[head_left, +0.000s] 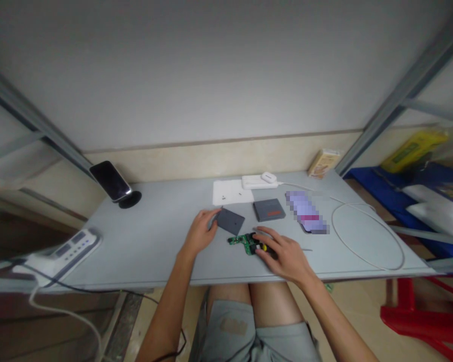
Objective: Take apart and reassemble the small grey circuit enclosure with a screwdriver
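At the middle of the counter (151, 241), close to its front edge, the left hand (199, 234) has its fingertips on the near-left corner of a flat dark grey panel (231, 220); the grip is loose, fingers curled against the panel's edge, and whether it actually pinches the panel cannot be told. The panel lies flat, just behind a small green circuit board (238, 240). The right hand (283, 254) rests palm down on the right end of that board, fingers spread and laid over a dark part with a yellow spot (265, 248); the grip is open, pressing rather than clasping. Just behind, toward the back edge, lie a second grey case (269, 209) with a red mark, a white sheet (232, 191) and a white charger block (257, 181). A white cable (366, 236) loops over the right end of the counter. At the back left corner a phone (110, 181) leans on a round stand, and a power strip (66, 249) sits at the front left corner.
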Available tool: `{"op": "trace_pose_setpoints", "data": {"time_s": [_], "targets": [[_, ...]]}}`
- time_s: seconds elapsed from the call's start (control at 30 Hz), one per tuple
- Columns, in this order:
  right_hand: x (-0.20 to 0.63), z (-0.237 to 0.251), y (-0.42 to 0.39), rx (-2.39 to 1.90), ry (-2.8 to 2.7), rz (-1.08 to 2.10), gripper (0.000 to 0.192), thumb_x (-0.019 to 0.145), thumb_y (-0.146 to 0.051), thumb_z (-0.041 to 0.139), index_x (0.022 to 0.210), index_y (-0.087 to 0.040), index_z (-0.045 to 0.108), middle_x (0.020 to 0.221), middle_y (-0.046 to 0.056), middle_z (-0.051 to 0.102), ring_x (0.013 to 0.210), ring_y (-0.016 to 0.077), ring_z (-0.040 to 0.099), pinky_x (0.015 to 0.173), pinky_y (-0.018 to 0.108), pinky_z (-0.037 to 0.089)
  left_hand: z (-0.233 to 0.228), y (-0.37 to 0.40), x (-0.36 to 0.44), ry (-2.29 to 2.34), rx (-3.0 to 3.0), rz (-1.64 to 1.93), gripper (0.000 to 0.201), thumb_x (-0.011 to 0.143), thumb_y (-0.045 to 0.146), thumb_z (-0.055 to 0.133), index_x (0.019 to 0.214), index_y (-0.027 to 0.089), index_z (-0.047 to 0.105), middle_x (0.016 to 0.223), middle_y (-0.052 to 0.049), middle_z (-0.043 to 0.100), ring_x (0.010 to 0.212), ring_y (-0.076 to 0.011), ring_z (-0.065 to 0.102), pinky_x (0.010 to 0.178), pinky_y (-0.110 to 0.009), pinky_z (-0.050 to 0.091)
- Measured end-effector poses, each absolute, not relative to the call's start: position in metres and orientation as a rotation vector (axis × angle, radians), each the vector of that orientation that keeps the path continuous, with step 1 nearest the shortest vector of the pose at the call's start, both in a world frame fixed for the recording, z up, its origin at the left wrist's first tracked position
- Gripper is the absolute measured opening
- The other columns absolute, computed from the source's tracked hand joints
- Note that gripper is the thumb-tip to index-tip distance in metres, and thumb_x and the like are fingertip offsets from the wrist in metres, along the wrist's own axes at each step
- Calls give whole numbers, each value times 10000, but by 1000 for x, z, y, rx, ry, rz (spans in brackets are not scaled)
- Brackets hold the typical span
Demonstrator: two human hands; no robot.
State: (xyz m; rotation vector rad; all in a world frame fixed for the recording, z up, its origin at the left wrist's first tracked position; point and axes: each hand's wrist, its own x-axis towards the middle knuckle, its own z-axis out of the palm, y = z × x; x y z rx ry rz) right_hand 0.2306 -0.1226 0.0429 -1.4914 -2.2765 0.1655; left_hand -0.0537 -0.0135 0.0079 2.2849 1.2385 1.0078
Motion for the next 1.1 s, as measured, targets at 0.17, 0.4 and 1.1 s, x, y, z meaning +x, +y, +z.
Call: {"op": "trace_pose_setpoints", "data": {"time_s": [0.17,0.4,1.1], "targets": [[230,47,-120,-1465,-2380,304,472,927,-412,664,1382,-302,614,1514,80,571,1029,268,751,888,434,603,8,-11,-54,1319,2351,994,294,990,203,539,1266,210,641,1009,-70,674,995,-237,593,920,-406,512],[235,40,-122,-1283,-2194,265,312,932,-395,667,1211,-258,690,1288,99,698,1009,231,755,837,359,619,7,-10,-56,1403,2411,872,199,1000,262,558,1110,187,706,765,-24,608,805,-214,540,788,-358,455],[189,41,-65,-1476,-2120,44,297,886,-481,710,1089,-269,754,1135,67,698,743,182,720,594,286,543,15,-18,-53,1273,2473,801,265,1024,310,543,1195,187,704,836,-44,661,850,-215,602,956,-427,509]]}}
